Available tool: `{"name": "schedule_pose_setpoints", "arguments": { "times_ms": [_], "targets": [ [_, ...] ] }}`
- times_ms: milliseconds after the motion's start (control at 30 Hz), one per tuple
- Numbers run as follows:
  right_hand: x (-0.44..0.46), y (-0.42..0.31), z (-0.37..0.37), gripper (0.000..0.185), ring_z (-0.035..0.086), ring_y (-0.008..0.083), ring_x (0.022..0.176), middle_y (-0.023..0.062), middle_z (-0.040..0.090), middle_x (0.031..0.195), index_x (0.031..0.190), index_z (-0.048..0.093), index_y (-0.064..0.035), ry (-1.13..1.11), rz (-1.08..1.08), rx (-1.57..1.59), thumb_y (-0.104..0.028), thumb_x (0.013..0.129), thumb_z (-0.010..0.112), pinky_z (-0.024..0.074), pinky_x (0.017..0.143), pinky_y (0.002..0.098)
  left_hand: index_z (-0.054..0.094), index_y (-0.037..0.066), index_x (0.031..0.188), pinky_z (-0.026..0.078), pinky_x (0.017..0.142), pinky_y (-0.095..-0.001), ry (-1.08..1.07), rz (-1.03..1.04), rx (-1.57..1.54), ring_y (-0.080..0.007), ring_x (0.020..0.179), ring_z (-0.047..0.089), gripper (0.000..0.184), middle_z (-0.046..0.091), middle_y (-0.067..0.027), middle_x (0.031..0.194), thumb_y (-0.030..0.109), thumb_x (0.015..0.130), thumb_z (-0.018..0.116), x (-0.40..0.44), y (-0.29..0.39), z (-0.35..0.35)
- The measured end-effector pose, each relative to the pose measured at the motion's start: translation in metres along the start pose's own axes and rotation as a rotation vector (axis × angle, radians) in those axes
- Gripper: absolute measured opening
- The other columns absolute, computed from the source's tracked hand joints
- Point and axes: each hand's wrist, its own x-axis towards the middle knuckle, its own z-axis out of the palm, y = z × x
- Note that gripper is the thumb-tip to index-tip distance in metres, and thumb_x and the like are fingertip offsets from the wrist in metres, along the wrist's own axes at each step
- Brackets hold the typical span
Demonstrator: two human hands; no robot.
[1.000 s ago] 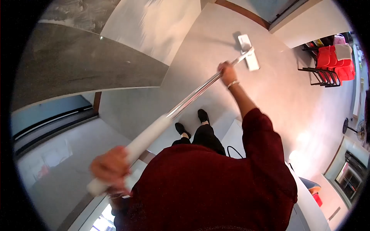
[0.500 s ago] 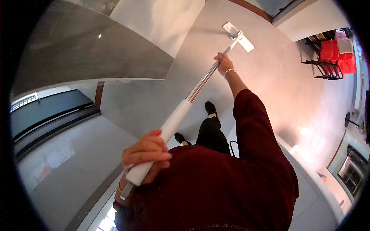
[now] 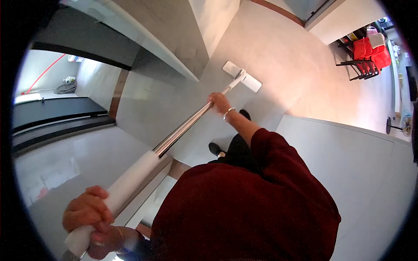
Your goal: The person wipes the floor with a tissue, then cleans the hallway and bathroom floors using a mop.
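Note:
A flat mop (image 3: 180, 132) with a chrome pole and a long white grip runs diagonally from the lower left of the head view. Its white rectangular mop head (image 3: 252, 82) lies on the pale floor ahead. My left hand (image 3: 90, 217) is closed around the white grip near its top end. Further down, my right hand (image 3: 219, 103), with a bangle at the wrist, is wrapped round the metal pole a short way above the mop head.
A grey partition (image 3: 174, 35) comes in from the upper left, its edge near the mop head. A white cabinet (image 3: 344, 165) fills the right side. Stacked red chairs (image 3: 368, 54) stand at the upper right. A dark door frame (image 3: 65, 117) is on the left.
The mop head has moved back toward my feet and to the left. Both hands have shifted down and left with the pole. The view has turned, showing more cabinet.

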Motion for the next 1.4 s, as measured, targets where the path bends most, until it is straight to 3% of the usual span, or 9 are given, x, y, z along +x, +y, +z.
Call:
{"name": "schedule_pose_setpoints", "arguments": {
  "times_ms": [100, 233, 433, 700, 933, 1000, 1200, 1333, 1400],
  "targets": [
    [-0.023, -0.06, -0.022, 0.008, 0.053, 0.0291, 0.07, 0.0093, 0.056, 0.068, 0.065, 0.055, -0.009, -0.036, -0.037, 0.209, -0.006, 0.059, 0.059, 0.0411, 0.065, 0.0377, 0.052, 0.007, 0.073, 0.043, 0.064, -0.0424, 0.082, 0.047, -0.033, -0.0185, 0.053, 0.047, 0.024, 0.045, -0.0063, 0.056, 0.03, 0.073, 0.059, -0.016, 0.03, -0.033],
    [-0.037, -0.114, -0.015, 0.022, 0.051, 0.0274, 0.072, 0.0057, 0.055, 0.07, 0.073, 0.056, -0.0122, -0.071, -0.018, 0.332, 0.002, 0.056, 0.058, 0.0409, 0.065, 0.0368, 0.048, 0.008, 0.099, 0.044, 0.055, -0.0386, 0.266, 0.113, 0.707, -0.0164, 0.052, 0.048, 0.03, 0.052, -0.0042, 0.059, 0.026, 0.076, 0.057, -0.089, 0.03, -0.146],
    [-0.025, -0.135, -0.049, 0.023, 0.051, 0.0272, 0.07, 0.004, 0.056, 0.069, 0.074, 0.057, -0.0123, -0.138, -0.074, 0.374, 0.003, 0.057, 0.058, 0.0402, 0.065, 0.0366, 0.054, 0.008, 0.091, 0.039, 0.069, -0.0408, 0.341, 0.196, -0.208, -0.0174, 0.061, 0.052, 0.028, 0.055, -0.0048, 0.065, 0.023, 0.069, 0.065, -0.096, 0.053, -0.109],
    [0.066, 0.039, -0.082, 0.01, 0.055, 0.0257, 0.068, 0.0071, 0.057, 0.065, 0.062, 0.057, -0.008, -0.005, -0.101, 0.091, -0.002, 0.053, 0.058, 0.0425, 0.062, 0.0339, 0.061, 0.009, 0.081, 0.034, 0.088, -0.0437, 0.082, -0.019, -0.499, -0.0188, 0.074, 0.056, 0.026, 0.059, -0.0057, 0.073, 0.018, 0.06, 0.075, -0.045, -0.031, 0.041],
    [0.105, 0.16, -0.08, 0.024, 0.042, 0.0219, 0.111, 0.0027, 0.051, 0.108, 0.096, 0.056, -0.0121, -0.572, 0.11, -0.505, -0.021, 0.074, 0.056, 0.0354, 0.091, 0.0358, 0.065, 0.005, 0.078, 0.038, 0.089, -0.0438, -0.082, -0.133, -0.348, -0.0204, 0.073, 0.058, 0.02, 0.06, -0.0058, 0.071, 0.013, 0.062, 0.075, -0.005, -0.068, 0.155],
    [0.117, 0.145, -0.062, 0.024, 0.042, 0.0245, 0.111, 0.0003, 0.047, 0.114, 0.099, 0.055, -0.0172, -0.823, -0.088, -0.649, -0.023, 0.075, 0.055, 0.0403, 0.086, 0.0488, 0.064, 0.005, 0.075, 0.04, 0.086, -0.0438, 0.057, -0.187, -0.293, -0.02, 0.073, 0.057, 0.019, 0.06, -0.0066, 0.07, 0.017, 0.064, 0.073, -0.003, -0.054, 0.134],
    [0.059, 0.024, -0.004, 0.011, 0.052, 0.0257, 0.082, 0.0082, 0.053, 0.075, 0.073, 0.058, -0.0148, -0.372, -0.067, -0.268, -0.021, 0.064, 0.06, 0.0455, 0.061, 0.0419, 0.047, 0.007, 0.075, 0.044, 0.07, -0.0483, 0.345, -0.259, 0.151, -0.0239, 0.073, 0.049, 0.034, 0.047, -0.0066, 0.074, 0.04, 0.08, 0.053, -0.034, 0.015, 0.037],
    [0.019, -0.067, -0.009, 0.011, 0.054, 0.025, 0.074, 0.007, 0.054, 0.069, 0.065, 0.055, -0.012, -0.426, -0.158, -0.138, -0.019, 0.06, 0.061, 0.0448, 0.061, 0.0401, 0.041, 0.014, 0.098, 0.027, 0.092, -0.0449, 0.38, -0.407, 0.031, -0.024, 0.096, 0.039, 0.02, 0.041, -0.0059, 0.099, 0.024, 0.083, 0.047, -0.111, 0.081, -0.071],
    [0.002, -0.093, -0.023, 0.01, 0.054, 0.0246, 0.074, 0.0067, 0.053, 0.066, 0.064, 0.054, -0.0123, -0.442, -0.256, -0.001, -0.017, 0.06, 0.061, 0.0429, 0.062, 0.0399, 0.045, -0.001, 0.106, 0.031, 0.095, -0.0431, 0.481, -0.225, -0.225, -0.0269, 0.107, 0.042, 0.028, 0.042, -0.0191, 0.113, 0.016, 0.083, 0.043, -0.094, 0.101, -0.051]
  ]
}}
